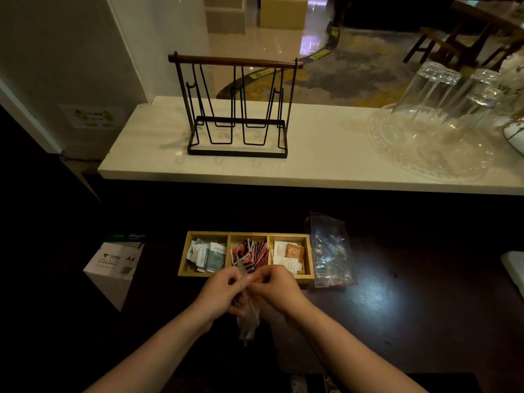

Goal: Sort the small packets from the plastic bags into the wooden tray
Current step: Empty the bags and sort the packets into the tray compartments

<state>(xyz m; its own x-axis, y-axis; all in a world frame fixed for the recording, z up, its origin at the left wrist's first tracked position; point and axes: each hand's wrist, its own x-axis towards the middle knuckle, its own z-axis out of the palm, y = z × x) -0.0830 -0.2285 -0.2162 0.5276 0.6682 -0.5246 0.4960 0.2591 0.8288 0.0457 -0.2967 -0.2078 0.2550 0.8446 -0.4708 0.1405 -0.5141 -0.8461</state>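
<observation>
Two hands [249,287] around plastic bag [248,319]

on the dark table, the three-compartment wooden tray [246,275] lies between a white a4 paper box [113,262] at left and a crumpled clear plastic bag [330,251] at right, behind both hands.

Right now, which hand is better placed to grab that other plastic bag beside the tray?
Right hand, probably: the other plastic bag lies on the right of the wooden tray, nearer it than the left hand.
</observation>
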